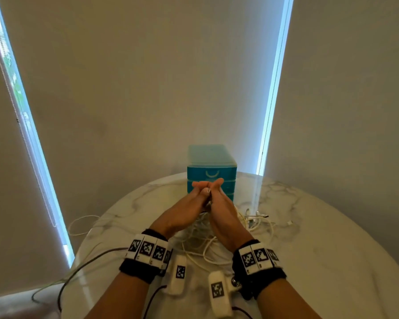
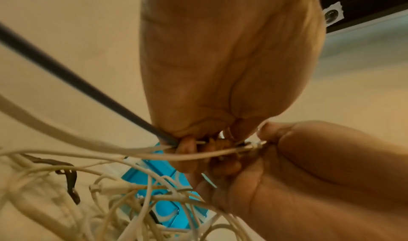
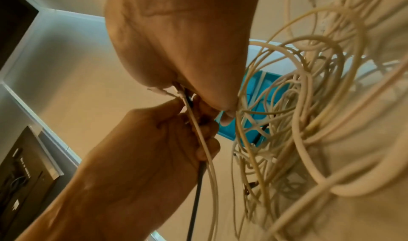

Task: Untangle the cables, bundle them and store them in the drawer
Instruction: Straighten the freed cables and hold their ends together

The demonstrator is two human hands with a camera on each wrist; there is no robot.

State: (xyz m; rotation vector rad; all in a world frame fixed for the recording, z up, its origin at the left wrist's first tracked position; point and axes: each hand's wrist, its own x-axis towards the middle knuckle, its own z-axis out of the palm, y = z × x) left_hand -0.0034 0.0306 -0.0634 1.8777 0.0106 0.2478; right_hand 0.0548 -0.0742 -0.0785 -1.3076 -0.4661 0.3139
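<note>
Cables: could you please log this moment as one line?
hands: left, right both pinching cables | cables: tangled, lifted off table | drawers: closed

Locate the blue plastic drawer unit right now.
Head view: the blue plastic drawer unit stands at the far centre of the round marble table, directly behind the left hand and right hand.

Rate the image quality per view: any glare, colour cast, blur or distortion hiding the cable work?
Head view: bright window strips flare and bow from lens distortion; hands hide the pinch. Left wrist view: warm cast, left hand looms large, tangled cables motion-blurred. Right wrist view: same cast, right hand fills the top, near loops soft.
</note>
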